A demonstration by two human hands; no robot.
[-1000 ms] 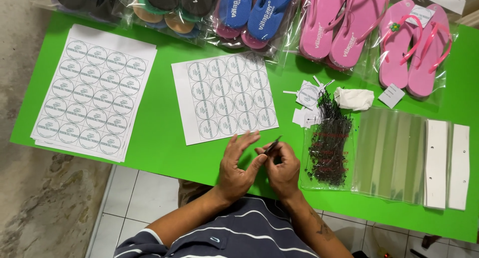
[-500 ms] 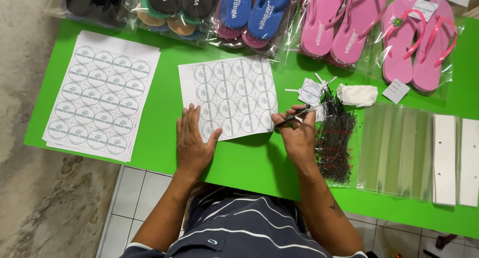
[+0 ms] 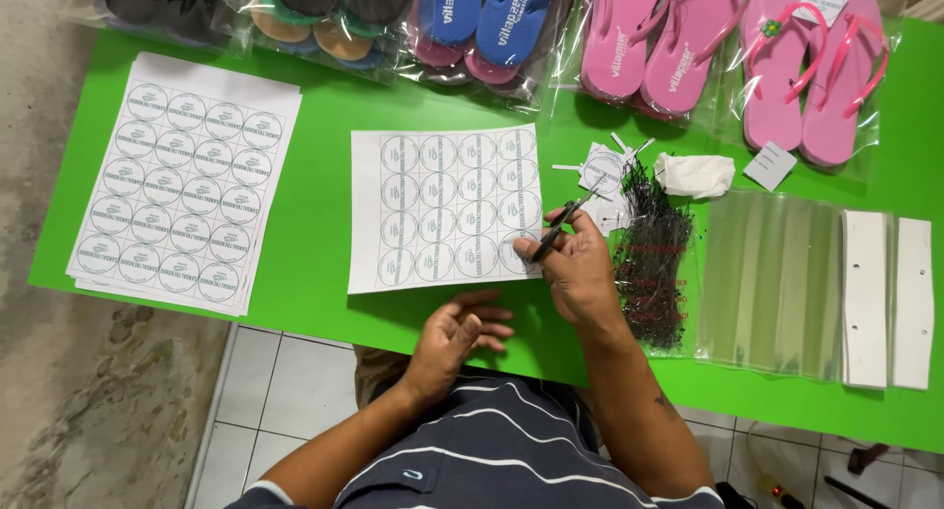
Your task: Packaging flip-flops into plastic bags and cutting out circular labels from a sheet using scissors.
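On the green table [image 3: 324, 224], the right hand [image 3: 580, 273] grips small scissors [image 3: 562, 221] pointing up-right over the label sheet's [image 3: 442, 209] lower right corner, while the left hand [image 3: 454, 334], loosely spread, hovers just below the sheet.

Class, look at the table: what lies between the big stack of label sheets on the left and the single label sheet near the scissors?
In the head view, only bare green table separates the stack from the single sheet; the right hand holds scissors.

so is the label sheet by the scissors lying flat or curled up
Lying flat. The label sheet is spread on the green table, all four edges down; the right hand with scissors overlaps its right edge.
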